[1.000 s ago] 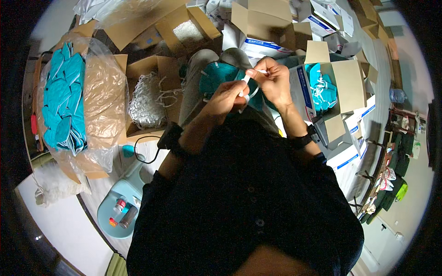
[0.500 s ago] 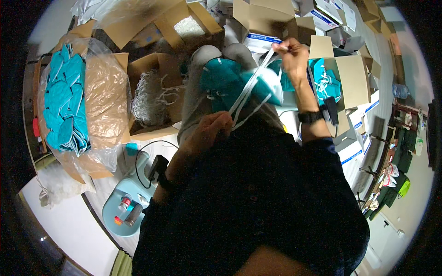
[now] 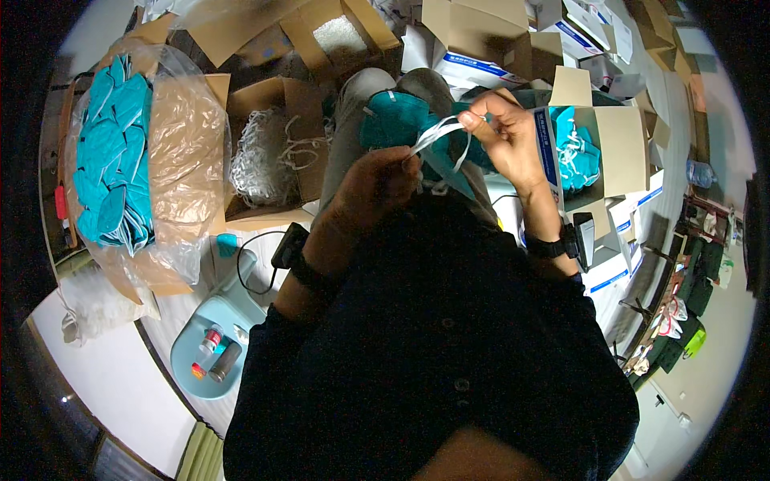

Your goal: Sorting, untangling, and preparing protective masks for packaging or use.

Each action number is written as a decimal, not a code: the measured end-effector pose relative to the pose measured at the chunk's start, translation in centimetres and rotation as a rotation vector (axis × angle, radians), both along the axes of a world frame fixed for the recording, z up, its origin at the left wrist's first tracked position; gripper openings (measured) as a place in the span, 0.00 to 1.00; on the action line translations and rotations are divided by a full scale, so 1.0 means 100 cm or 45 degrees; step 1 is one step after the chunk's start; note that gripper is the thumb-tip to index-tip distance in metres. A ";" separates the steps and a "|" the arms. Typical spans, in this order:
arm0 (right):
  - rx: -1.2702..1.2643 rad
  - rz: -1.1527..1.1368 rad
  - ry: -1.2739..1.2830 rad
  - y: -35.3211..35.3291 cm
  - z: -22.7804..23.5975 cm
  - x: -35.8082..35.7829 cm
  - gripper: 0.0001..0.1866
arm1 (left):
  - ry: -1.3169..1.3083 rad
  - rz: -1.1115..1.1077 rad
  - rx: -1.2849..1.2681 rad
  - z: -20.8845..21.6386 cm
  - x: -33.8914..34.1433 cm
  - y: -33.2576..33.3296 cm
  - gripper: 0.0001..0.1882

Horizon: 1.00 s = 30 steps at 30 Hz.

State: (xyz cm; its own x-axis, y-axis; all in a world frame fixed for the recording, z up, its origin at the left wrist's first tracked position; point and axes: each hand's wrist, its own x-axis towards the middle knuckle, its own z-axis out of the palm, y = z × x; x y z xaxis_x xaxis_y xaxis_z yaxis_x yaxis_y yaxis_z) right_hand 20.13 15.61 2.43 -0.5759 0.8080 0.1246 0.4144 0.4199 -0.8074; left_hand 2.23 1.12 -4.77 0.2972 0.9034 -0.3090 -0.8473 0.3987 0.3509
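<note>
Between my hands runs a bundle of white elastic straps point(image 3: 435, 136). My left hand point(image 3: 383, 178) is closed around one end of it. The thumb and fingers of my right hand point(image 3: 510, 143) pinch the other end, and one strap loops down below. Beneath the straps, a teal face mask point(image 3: 393, 120) lies on my grey-trousered lap. More teal fabric shows behind the straps, partly hidden by my hands, so I cannot tell how many masks are there.
At left, a plastic-lined box holds piled teal masks point(image 3: 112, 160). Beside it, a carton contains white straps point(image 3: 261, 160). An open carton point(image 3: 632, 152) with strapped masks stands right. A light-blue stool point(image 3: 188, 365) carries a bottle. More cartons point(image 3: 481, 32) stand ahead.
My hands have come closer together: the right has moved down, the left up and slightly right. The long stretched straps are now a short bundle between them.
</note>
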 end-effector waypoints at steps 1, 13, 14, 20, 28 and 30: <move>-0.170 0.006 0.161 -0.001 -0.002 0.000 0.08 | 0.052 0.003 -0.075 0.002 -0.002 0.001 0.11; -1.538 -0.105 1.226 0.008 -0.005 0.052 0.19 | 1.821 0.363 0.470 -0.060 -0.076 0.063 0.14; -1.512 -0.071 1.228 0.010 -0.003 0.060 0.18 | 1.913 0.447 0.528 -0.059 -0.079 0.075 0.15; -1.049 -0.374 0.436 0.004 0.006 0.061 0.13 | 2.274 -0.125 0.811 -0.072 -0.079 0.131 0.15; -0.789 -0.429 0.125 -0.020 -0.004 0.037 0.14 | 1.680 -0.083 0.571 -0.038 -0.076 0.126 0.13; -0.776 -0.407 0.176 -0.020 -0.011 0.026 0.14 | 1.316 0.127 0.298 -0.020 -0.069 0.114 0.12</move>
